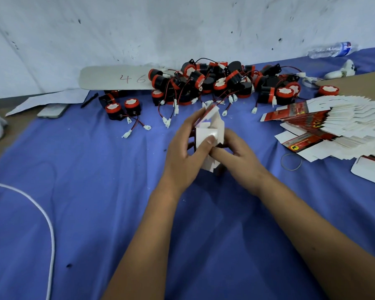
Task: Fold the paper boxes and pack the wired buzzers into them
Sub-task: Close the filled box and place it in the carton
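One box [206, 135] is in work, half-formed above the blue cloth [95, 191], gripped by left hand [182, 156] and right hand [236, 156], no packed box visible; buzzers [214, 83] lie heaped beyond, flat boxes [333, 126] fanned right, nearly all remaining.

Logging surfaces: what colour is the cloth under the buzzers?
Blue cloth, plain, seen in the head view.

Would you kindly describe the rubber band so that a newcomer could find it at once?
Start at the fanned stack of flat boxes on the right of the blue cloth. Just below its near edge lies the rubber band, a thin pale loop lying flat, unlike the printed cards beside it.
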A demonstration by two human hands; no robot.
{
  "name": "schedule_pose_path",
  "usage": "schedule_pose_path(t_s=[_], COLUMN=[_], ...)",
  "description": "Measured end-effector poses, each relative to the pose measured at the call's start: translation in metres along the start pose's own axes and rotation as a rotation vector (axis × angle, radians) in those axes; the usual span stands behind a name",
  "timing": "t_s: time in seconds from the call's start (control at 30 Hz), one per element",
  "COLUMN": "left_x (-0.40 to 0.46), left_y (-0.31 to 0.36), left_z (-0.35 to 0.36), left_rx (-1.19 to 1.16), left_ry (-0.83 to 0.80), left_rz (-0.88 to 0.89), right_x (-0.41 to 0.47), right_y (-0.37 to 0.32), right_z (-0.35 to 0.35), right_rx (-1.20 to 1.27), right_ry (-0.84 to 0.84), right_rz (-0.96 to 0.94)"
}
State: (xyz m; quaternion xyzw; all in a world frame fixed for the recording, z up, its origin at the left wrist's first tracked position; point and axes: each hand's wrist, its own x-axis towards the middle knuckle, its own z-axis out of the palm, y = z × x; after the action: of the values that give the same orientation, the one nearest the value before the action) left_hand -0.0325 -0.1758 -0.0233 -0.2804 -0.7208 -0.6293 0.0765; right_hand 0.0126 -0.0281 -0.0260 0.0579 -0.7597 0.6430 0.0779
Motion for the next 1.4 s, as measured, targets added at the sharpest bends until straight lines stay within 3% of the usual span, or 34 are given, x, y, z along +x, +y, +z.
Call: schedule_pose_path(t_s=[0.13, 0.37, 0.57, 0.67, 0.83, 0.97, 1.1, 1.27, 1.4], left_x=[0.0, -0.001, -0.001, -0.001, -0.002, -0.001, -0.001, -0.003, -0.003], left_y=[-0.003, -0.01, -0.002, 0.0, 0.002, -0.001, -0.001, 0.005, 0.009], left_z=[0.002, 0.002, 0.001, 0.004, 0.014, 0.013, 0.015, 0.015, 0.016], left_rx=[0.002, 0.15, 0.018, 0.01, 0.121, 0.321, 0.415, 0.53, 0.488], left_ry=[0.035, 0.245, 0.423, 0.423, 0.396, 0.408, 0.393, 0.316, 0.188], left_rz=[-0.06, -0.099, -0.121, -0.099, 0.098, 0.307, 0.403, 0.49, 0.467], right_x=[0.001, 0.004, 0.003, 0.004, 0.005, 0.004, 0.006, 0.003, 0.004], right_y=[0.0, -0.002, 0.0, 0.001, 0.0, 0.0, 0.001, 0.005, 0.008], right_z=[-0.002, -0.005, -0.003, 0.0, -0.003, -0.001, -0.001, 0.001, 0.003], right_rx=[0.149, 0.307, 0.36, 0.208, 0.193, 0.227, 0.34, 0.055, -0.086], right_ry=[0.028, -0.023, -0.156, -0.005, 0.149, 0.148, 0.103, 0.158, 0.199], right_rz=[0.075, 0.058, -0.006, 0.021, 0.044, 0.033, 0.047, -0.05, -0.121])
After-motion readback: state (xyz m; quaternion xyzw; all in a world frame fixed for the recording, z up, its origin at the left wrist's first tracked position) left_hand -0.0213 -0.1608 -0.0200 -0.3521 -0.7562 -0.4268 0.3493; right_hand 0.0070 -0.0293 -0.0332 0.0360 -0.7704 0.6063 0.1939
